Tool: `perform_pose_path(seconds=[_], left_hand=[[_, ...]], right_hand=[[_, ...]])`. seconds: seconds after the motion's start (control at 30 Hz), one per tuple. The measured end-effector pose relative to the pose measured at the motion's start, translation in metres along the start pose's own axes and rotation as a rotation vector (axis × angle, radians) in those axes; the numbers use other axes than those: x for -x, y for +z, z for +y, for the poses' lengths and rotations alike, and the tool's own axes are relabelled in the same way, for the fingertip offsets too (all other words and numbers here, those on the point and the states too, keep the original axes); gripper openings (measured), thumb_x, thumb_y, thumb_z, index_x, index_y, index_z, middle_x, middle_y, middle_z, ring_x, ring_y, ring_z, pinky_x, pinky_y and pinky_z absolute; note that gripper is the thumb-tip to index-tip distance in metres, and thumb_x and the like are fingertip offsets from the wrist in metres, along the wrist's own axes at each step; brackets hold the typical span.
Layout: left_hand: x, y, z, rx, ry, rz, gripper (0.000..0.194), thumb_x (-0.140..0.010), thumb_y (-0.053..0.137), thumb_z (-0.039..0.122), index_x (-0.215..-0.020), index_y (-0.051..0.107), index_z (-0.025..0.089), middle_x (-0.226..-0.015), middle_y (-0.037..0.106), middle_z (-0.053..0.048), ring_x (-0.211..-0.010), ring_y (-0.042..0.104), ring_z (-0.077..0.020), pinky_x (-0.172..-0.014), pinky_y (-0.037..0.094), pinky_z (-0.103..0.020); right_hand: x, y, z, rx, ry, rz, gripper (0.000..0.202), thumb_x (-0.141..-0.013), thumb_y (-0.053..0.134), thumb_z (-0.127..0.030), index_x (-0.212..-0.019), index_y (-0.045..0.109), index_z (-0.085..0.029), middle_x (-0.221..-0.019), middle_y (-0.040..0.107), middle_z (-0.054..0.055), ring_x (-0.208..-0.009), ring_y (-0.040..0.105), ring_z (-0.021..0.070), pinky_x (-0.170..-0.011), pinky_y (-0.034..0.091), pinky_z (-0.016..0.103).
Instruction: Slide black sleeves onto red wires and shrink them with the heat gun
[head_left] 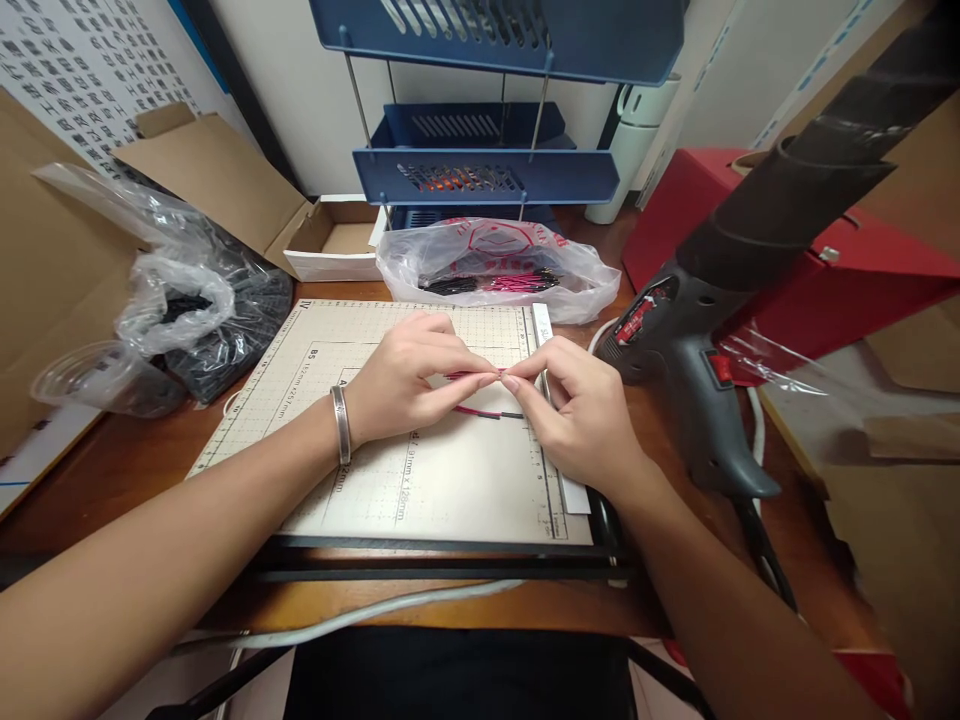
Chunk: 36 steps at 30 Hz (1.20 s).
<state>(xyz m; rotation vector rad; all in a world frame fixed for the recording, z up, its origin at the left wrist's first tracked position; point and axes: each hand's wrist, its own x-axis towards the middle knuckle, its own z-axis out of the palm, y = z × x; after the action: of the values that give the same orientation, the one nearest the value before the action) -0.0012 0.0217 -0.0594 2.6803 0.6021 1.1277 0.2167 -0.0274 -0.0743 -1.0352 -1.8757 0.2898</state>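
Over the grid-marked cutting board (360, 490), my left hand (416, 375) and my right hand (581, 405) meet with thumbs and forefingers pinched together. Between them is a thin red wire (454, 377), mostly hidden by the fingers. Just below the fingertips runs another thin length, a red and black wire (480, 411), partly behind my right hand; whether it joins the pinched one I cannot tell. A clear plastic bag (405, 255) holding many red and black wires (517, 282) lies behind the board.
A heat gun (697, 370) stands nozzle-up at the right, before a red box (847, 240). Blue tiered trays (480, 175) rise at the back beside a white bottle (637, 140). To the left are an open carton (334, 265), a black-filled bag (225, 320) and a clear cup (112, 380).
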Motion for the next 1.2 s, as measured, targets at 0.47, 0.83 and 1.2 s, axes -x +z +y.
perform_pose_path(seconds=[0.47,0.83,1.2], left_hand=[[0.002,-0.01,-0.008,-0.059,-0.072,-0.058,0.018,-0.102,0.069,0.032,-0.099,0.085,0.024,-0.074,0.077,0.0,-0.067,0.065,-0.0133,-0.076,0.042,-0.033],[0.001,-0.018,-0.012,0.018,-0.022,-0.078,0.012,-0.101,0.071,0.025,-0.097,0.083,0.024,-0.076,0.082,0.003,-0.062,0.067,-0.0095,-0.078,0.043,-0.031],[0.003,-0.016,-0.013,0.032,-0.077,-0.084,0.011,-0.096,0.074,0.027,-0.094,0.085,0.025,-0.079,0.083,0.001,-0.063,0.066,-0.0111,-0.075,0.043,-0.032]], right_hand=[[-0.003,-0.015,0.007,0.003,-0.028,-0.028,0.013,-0.094,0.068,-0.011,-0.083,0.07,-0.018,-0.077,0.067,0.0,-0.066,0.055,0.013,-0.062,0.039,0.03],[-0.005,-0.029,0.017,-0.06,0.089,-0.08,0.012,-0.091,0.074,-0.015,-0.08,0.075,-0.02,-0.07,0.058,-0.003,-0.057,0.045,0.0106,-0.056,0.033,0.03],[-0.005,-0.029,0.018,-0.059,0.113,-0.103,0.01,-0.091,0.074,-0.017,-0.082,0.077,-0.02,-0.073,0.061,-0.002,-0.058,0.046,0.0105,-0.056,0.033,0.03]])
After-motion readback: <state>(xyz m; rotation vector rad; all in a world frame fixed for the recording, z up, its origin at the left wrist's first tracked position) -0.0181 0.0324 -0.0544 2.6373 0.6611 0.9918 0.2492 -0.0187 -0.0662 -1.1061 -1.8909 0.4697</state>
